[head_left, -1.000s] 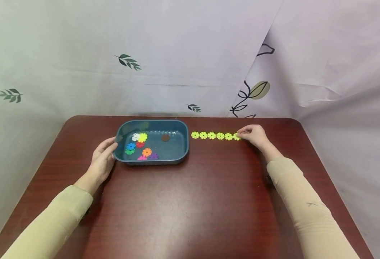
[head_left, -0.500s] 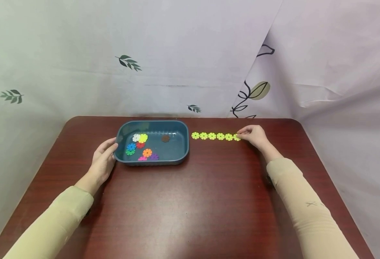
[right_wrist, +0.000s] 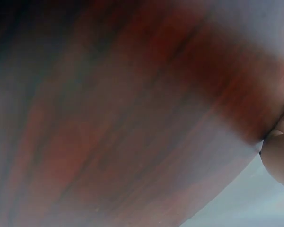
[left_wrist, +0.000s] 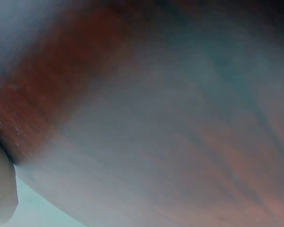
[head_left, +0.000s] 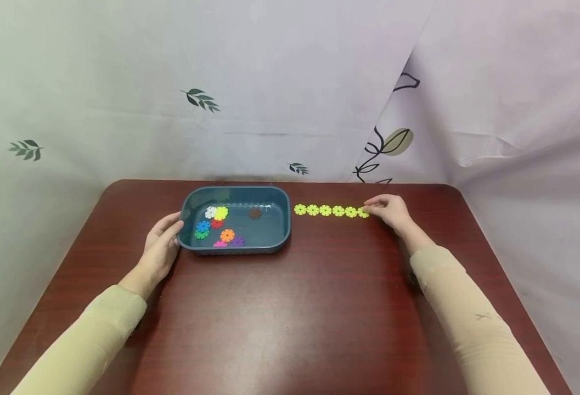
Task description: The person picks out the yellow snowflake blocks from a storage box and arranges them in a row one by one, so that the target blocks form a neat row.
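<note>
In the head view, my left hand (head_left: 162, 248) holds the left end of a dark blue plastic tray (head_left: 240, 249), thumb and fingers at its rim. A row of several yellow-green snowflake discs (head_left: 325, 210) runs along the table to the right of the tray. At the row's right end, my right hand (head_left: 393, 213) pinches the last snowflake disc (head_left: 362, 212), partly covered by the fingertips. Inside the tray lie loose snowflake discs: white, yellow, red, blue, green, orange (head_left: 227, 235), pink, purple and brown (head_left: 254, 213). Both wrist views are blurred and show little of the hands.
The dark red wooden table (head_left: 270, 307) carries everything. Its far edge runs just behind the tray and the row, against a pale curtain (head_left: 270, 82) printed with leaves. More hanging cloth (head_left: 531, 137) borders the right side.
The whole head view has shifted slightly down and right. Hands, tray and row of discs keep their places relative to one another.
</note>
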Tool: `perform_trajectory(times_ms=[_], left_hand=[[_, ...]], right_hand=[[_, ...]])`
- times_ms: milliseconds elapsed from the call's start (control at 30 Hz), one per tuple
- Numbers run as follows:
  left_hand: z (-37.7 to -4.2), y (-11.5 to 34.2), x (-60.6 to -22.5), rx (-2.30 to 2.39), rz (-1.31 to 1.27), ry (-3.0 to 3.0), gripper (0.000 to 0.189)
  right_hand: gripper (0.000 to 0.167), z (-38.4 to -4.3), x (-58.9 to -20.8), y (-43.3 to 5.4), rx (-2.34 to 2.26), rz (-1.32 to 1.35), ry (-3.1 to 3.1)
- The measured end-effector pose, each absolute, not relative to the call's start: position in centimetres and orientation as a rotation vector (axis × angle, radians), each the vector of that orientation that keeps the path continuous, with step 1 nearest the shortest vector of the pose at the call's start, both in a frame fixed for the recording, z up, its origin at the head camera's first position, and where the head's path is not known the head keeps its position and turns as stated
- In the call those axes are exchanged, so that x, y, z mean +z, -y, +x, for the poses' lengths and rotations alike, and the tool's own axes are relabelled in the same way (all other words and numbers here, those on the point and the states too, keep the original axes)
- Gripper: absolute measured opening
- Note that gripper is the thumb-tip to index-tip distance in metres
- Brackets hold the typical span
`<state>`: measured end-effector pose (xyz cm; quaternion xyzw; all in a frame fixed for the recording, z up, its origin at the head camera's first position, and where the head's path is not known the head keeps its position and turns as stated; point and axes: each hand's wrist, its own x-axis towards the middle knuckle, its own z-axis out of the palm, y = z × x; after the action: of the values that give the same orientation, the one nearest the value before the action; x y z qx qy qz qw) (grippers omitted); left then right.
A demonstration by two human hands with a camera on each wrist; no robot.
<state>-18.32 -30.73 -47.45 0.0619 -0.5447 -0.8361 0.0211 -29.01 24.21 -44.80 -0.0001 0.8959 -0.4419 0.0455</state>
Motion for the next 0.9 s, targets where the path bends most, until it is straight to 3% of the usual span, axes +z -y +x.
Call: perform_trajectory(times_ms=[500, 900], left_hand=[[-18.4, 30.8, -47.6, -2.609, 0.190, 1.664, 0.020], [-18.3, 30.7, -47.7, -2.584, 0.203, 1.706, 0.019]], right_hand=[[0.032, -29.1, -43.6, -23.1, -1.407, -0.032, -2.760], [0.031, -29.6, -42.2, -19.0, -1.453, -0.137, -2.741]])
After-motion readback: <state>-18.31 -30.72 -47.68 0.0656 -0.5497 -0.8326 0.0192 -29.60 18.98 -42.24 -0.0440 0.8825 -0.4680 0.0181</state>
